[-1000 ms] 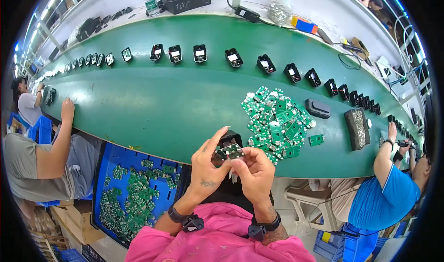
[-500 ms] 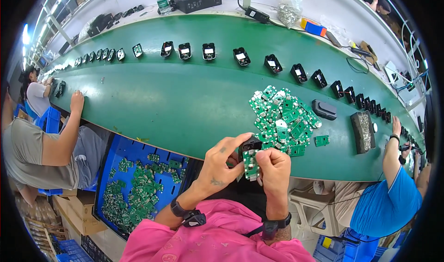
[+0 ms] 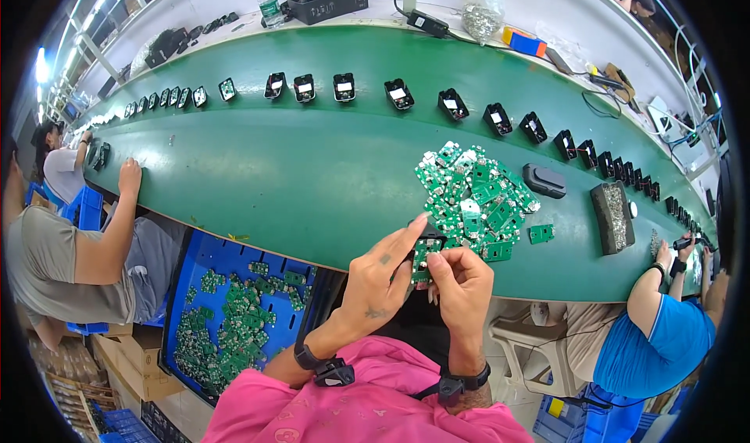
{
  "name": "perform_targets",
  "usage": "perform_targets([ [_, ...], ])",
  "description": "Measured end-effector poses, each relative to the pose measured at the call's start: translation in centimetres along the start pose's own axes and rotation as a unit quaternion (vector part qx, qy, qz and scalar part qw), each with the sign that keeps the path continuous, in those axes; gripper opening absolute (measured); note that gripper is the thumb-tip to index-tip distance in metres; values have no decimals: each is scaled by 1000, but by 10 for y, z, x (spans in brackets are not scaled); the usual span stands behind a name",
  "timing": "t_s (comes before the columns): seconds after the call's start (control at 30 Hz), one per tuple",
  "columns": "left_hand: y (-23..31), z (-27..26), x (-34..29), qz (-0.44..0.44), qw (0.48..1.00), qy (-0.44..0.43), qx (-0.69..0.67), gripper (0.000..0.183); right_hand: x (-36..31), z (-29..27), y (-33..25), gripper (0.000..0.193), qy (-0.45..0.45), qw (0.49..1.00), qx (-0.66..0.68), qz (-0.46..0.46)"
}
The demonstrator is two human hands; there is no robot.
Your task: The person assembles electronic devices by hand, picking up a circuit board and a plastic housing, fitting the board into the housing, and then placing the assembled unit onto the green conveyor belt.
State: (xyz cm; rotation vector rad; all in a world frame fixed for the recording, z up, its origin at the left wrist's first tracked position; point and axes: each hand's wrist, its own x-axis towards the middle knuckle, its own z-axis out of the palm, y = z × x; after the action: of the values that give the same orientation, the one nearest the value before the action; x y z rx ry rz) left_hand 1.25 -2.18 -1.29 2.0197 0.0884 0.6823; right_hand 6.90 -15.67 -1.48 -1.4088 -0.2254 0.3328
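My left hand [image 3: 373, 280] is closed around a small black plastic housing [image 3: 432, 237] at the table's near edge, index finger stretched along its side. A green circuit board [image 3: 423, 262] lies in the housing's open face. The fingers of my right hand [image 3: 462, 288] are closed at the board's right edge, the thumb pressing on it. Just beyond my hands a heap of green circuit boards [image 3: 476, 205] is spread on the table, with one single board [image 3: 541, 234] apart to its right.
Black housings [image 3: 344, 88] stand in a long row on the green table [image 3: 297, 162]. Right of the heap are a black plastic case [image 3: 544, 180] and a dark block-shaped container [image 3: 612, 218] with small metal pieces. A blue crate [image 3: 234, 263] holds more boards. Co-workers sit on both sides.
The board has gone from tilted out of the housing to lying more nearly flat in it. My left index finger has straightened. The co-worker's arm at right has drawn back.
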Motion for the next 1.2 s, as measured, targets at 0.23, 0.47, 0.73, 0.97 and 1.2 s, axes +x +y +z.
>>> perform_targets([
  [0.23,2,-3,-1,-61,995,-44,-62,50,7,-1,5,19,5,1000,-11,-2],
  [0.47,1,-5,1,-114,986,-61,-105,48,13,-1,5,20,10,999,-40,11],
  [0.73,-6,-7,1,-143,972,-64,-177,46,15,4,15,20,27,995,-89,-27],
  [0.97,-8,1,-1,-170,971,-13,-166,37,16,7,15,19,9,964,-247,-98],
  [1.2,-1,10,4,-121,988,25,-90,31,13,20,11,41,-1,958,-240,-155],
])
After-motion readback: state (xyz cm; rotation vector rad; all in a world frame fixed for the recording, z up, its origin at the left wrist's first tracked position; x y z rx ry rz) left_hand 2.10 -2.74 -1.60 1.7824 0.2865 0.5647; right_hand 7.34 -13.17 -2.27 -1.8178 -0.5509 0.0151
